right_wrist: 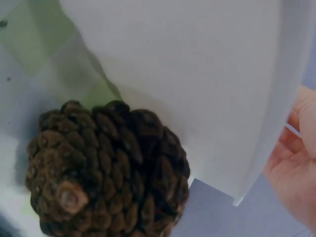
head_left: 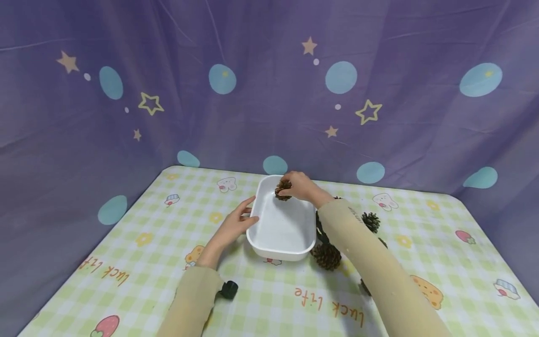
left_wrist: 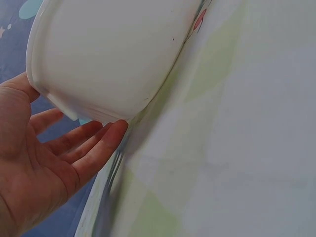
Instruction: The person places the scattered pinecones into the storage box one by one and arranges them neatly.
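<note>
A white rectangular tray with rounded corners stands on the table. My left hand holds its left side, thumb at the rim and fingers against the outer wall; the left wrist view shows the same hand by the tray wall. Reaching over the tray's far end, my right hand grips a brown pine cone above the tray floor. In the right wrist view a large pine cone lies close beside the tray's outer wall; the held cone is not visible there.
Right of the tray lie more pine cones, a large one by the near corner and a smaller one farther right. My right sleeve partly covers others. A small black object sits at my left cuff. A purple curtain hangs behind.
</note>
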A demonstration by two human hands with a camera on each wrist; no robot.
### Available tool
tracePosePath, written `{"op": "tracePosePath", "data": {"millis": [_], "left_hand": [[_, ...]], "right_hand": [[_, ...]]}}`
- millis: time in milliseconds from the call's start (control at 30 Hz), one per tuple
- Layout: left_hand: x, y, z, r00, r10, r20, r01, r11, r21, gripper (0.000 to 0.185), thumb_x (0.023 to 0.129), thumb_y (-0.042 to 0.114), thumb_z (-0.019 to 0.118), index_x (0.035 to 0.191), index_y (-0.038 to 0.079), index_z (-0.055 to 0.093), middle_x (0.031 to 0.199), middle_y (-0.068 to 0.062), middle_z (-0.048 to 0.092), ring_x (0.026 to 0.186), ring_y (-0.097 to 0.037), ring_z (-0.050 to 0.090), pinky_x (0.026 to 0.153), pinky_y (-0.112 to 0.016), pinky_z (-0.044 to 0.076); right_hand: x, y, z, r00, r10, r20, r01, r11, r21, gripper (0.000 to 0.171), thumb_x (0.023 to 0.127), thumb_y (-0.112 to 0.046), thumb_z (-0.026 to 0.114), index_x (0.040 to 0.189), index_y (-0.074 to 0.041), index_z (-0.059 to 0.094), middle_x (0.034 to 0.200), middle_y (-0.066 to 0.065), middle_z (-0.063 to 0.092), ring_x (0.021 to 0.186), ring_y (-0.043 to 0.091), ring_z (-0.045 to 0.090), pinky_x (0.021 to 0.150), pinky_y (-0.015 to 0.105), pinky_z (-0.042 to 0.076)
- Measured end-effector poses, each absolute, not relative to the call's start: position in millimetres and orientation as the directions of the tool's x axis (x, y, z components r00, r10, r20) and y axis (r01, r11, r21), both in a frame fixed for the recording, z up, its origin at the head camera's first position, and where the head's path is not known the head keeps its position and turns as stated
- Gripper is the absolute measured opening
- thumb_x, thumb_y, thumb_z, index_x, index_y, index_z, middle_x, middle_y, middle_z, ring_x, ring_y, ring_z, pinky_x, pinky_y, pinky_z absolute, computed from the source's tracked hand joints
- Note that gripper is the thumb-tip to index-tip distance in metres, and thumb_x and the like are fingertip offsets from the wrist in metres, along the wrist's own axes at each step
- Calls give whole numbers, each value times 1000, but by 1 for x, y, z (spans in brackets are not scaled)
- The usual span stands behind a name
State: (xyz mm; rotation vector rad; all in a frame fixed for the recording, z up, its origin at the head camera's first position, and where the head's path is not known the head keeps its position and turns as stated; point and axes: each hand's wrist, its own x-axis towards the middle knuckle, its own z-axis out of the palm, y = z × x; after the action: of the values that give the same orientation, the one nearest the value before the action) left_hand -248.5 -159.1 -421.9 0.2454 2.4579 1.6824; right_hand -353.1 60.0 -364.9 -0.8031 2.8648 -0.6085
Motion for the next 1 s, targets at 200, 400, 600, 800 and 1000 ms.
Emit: {"op": "tracePosePath", "data": {"millis": [200,400,600,800,1000], "left_hand": [[-245,-159,-423,-977,210,-33,42,344,938,63,89,25,58,144,27,26,131,-15,47,104,-30,58,77,-35,55],[-243,-160,-429,-982,184,-37,35,369,929,60,89,24,57,142,30,29,129,-11,50,103,-26,59,76,-33,55],[-245,-158,-428,-981,190,-36,34,353,935,60,89,24,58,141,31,30,128,-10,50,101,-24,59,76,-32,55],[-244,-157,-418,-976,215,-42,35,343,939,62,89,22,58,143,26,27,131,-15,48,103,-27,58,76,-32,55],[-234,-155,-396,-969,240,-55,31,343,939,63,90,18,56,145,17,24,132,-20,45,107,-34,56,78,-33,55]], "right_hand": [[-352,53,-371,-832,-554,-25,-511,783,-356,42,85,-29,64,120,-8,57,113,8,58,105,23,53,90,37,46],[-352,48,-377,-836,-545,-63,-496,800,-337,46,86,-30,62,125,-8,54,120,9,55,111,25,51,94,38,45],[-355,49,-378,-850,-522,-66,-476,817,-326,46,87,-32,61,127,-11,52,123,10,54,113,25,51,95,40,44],[-358,50,-377,-862,-501,-76,-449,825,-343,47,89,-32,58,130,-11,49,130,10,49,120,26,45,100,41,41],[-359,49,-374,-868,-493,-61,-443,823,-356,47,87,-32,60,129,-13,51,131,10,47,122,28,43,100,43,40]]}}
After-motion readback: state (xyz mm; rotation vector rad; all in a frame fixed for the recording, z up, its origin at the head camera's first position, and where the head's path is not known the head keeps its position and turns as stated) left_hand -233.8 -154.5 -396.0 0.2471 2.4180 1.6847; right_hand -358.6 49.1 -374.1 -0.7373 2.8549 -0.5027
